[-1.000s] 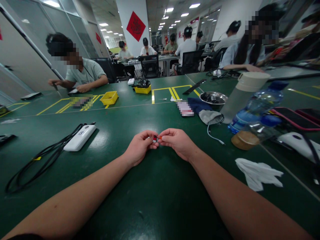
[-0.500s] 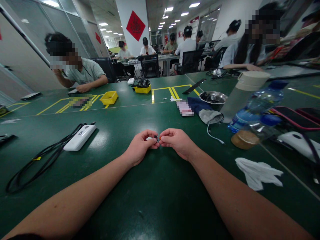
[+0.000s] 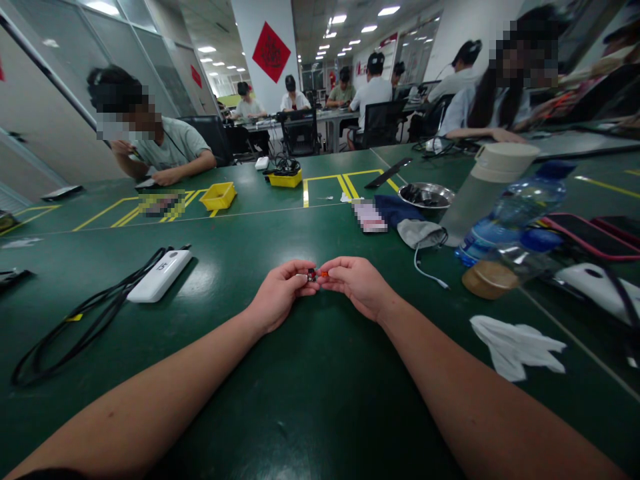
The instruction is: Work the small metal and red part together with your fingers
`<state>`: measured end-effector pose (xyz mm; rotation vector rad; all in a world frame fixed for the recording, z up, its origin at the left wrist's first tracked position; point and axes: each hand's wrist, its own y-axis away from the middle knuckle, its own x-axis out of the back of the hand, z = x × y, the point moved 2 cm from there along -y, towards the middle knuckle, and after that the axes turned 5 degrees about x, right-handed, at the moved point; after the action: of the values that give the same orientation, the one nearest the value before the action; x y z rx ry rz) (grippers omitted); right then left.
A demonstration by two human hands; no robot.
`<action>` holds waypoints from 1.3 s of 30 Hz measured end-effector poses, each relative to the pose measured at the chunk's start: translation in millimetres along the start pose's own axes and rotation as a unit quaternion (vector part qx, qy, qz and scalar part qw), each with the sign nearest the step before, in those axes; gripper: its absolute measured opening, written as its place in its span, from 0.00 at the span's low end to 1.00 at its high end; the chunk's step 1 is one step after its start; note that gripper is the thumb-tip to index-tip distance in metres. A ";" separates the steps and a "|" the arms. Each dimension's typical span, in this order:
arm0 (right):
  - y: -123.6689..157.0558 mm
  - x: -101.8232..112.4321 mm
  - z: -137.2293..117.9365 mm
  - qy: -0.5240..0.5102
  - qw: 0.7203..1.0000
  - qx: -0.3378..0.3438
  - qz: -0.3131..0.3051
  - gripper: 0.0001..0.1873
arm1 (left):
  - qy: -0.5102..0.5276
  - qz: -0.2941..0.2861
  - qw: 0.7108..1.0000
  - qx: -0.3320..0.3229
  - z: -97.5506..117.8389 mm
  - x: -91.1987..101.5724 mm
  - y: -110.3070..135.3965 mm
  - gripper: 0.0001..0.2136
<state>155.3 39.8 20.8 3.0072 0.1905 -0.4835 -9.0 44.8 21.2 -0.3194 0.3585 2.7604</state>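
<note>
Over the middle of the green table (image 3: 320,360), my two hands meet fingertip to fingertip. A small black and red piece (image 3: 312,274) is pinched between the thumb and fingers of my left hand (image 3: 280,290). My right hand (image 3: 357,283) pinches a small orange piece (image 3: 325,274) right beside it. Fingers cover much of both pieces, so their kind and whether they touch cannot be made out.
Left lies a white power bank (image 3: 160,275) with a black cable (image 3: 75,327). Rightward are a crumpled white tissue (image 3: 517,345), bottles (image 3: 520,207), a metal bowl (image 3: 427,195) and a cloth pouch (image 3: 420,232). Yellow trays (image 3: 219,196) stand farther back. A person (image 3: 170,150) sits across.
The pieces between my fingertips have turned, so more of their red and orange shows. My right fingers have shifted slightly; both arms stay in place.
</note>
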 end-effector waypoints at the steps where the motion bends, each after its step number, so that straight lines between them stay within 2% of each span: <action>1: 0.4 -0.4 -0.4 0.005 1.000 -0.001 0.003 0.05 | -0.003 0.004 1.000 -0.002 0.4 -0.3 0.2 0.13; 11: 2.2 -1.9 -0.5 0.030 0.999 0.012 -0.020 0.04 | -0.049 0.007 0.999 -0.016 -0.5 0.2 0.6 0.12; 19: 2.2 -3.2 -1.6 0.019 1.000 0.015 -0.008 0.04 | 0.006 0.003 1.000 0.000 0.1 0.4 0.0 0.09; 27: 3.5 -4.4 -3.4 0.025 0.999 0.020 -0.007 0.05 | -0.039 -0.005 0.999 -0.017 0.3 -0.3 1.5 0.12; 33: 3.5 -3.7 -4.2 0.042 0.999 0.022 -0.009 0.05 | -0.033 -0.015 0.999 -0.025 0.6 0.3 1.1 0.17; 39: 3.5 -2.9 -2.0 0.041 0.999 0.024 -0.014 0.08 | 0.001 -0.018 1.000 -0.004 1.0 0.3 0.3 0.12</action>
<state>153.6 36.3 23.9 3.0775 0.2315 -0.3741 -9.6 44.9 22.1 -0.3265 0.3383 2.7281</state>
